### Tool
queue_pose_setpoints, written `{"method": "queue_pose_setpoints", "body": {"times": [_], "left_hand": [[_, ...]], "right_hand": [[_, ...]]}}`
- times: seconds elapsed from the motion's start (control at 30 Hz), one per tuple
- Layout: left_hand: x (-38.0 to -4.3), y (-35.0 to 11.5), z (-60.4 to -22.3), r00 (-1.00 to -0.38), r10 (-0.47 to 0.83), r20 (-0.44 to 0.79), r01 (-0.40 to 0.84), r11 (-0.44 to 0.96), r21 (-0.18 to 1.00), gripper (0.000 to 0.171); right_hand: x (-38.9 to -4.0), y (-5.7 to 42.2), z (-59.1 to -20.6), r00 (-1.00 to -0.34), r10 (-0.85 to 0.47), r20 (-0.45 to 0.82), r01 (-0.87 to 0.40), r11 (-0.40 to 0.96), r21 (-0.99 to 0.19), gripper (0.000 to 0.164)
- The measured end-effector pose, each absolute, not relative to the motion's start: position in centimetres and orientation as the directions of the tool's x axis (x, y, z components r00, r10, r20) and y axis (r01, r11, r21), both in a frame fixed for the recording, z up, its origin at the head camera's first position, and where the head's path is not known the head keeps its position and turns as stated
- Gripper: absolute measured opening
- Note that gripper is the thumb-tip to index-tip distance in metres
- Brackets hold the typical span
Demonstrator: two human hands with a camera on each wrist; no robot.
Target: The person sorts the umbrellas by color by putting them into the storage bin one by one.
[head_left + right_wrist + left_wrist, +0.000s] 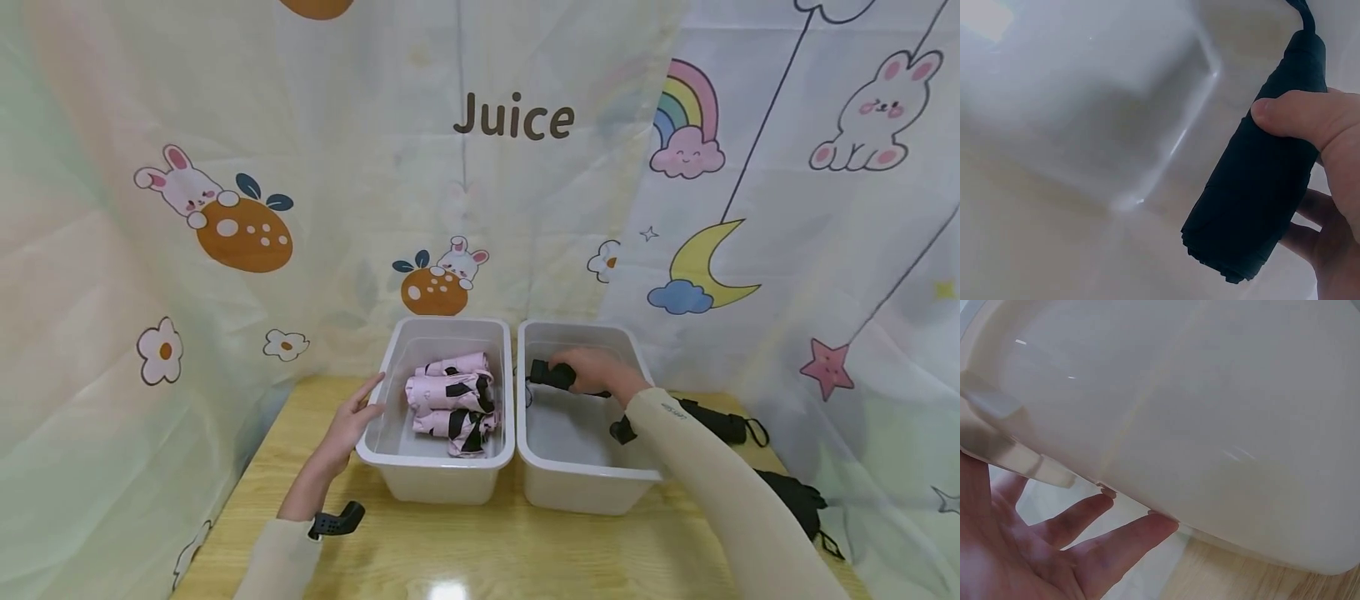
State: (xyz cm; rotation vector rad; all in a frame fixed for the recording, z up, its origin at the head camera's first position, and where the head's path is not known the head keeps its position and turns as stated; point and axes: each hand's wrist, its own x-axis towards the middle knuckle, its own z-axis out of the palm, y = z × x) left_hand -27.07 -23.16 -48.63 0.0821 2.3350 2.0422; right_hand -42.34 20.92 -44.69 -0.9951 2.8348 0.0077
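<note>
My right hand [596, 371] reaches into the right white bin [585, 492] and grips a folded black umbrella [1254, 175]. In the right wrist view the thumb lies across the umbrella and the other fingers go behind it; its strap end points up. Fingertips of my left hand [351, 423] rest against the outer side of the left white bin [438, 487], fingers fairly straight. Several folded pink umbrellas [446, 392] with black patches lie stacked inside that bin. Partly hidden by my right forearm, a small black thing [622, 431] shows in the right bin.
Both bins stand side by side on a wooden table [405, 550]. To the right of the bins lie a folded black umbrella [712, 423] and another black umbrella [795, 498], each with a strap loop. A printed curtain [337, 208] hangs close behind and on both sides.
</note>
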Motion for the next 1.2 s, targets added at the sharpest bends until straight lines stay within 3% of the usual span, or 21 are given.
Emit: {"method": "queue_pose_setpoints", "body": {"times": [0.43,0.8,1.2], "left_hand": [[-26.5,-22.9,-49.0,-0.999,0.052,0.015,0.021,0.122,0.992,0.057],[-27.1,-23.0,-49.0,-0.999,0.038,0.035,0.04,0.133,0.99,0.056],[-27.0,-22.8,-48.8,-0.999,0.03,0.029,0.032,0.116,0.993,0.056]], "right_hand": [[-43.9,20.4,-48.2,-0.773,-0.61,-0.174,-0.607,0.791,-0.077,0.051],[-44.8,20.6,-48.9,-0.762,-0.635,-0.126,-0.62,0.772,-0.142,0.056],[-45.2,20.3,-50.4,-0.771,-0.617,-0.16,-0.581,0.784,-0.221,0.057]]}}
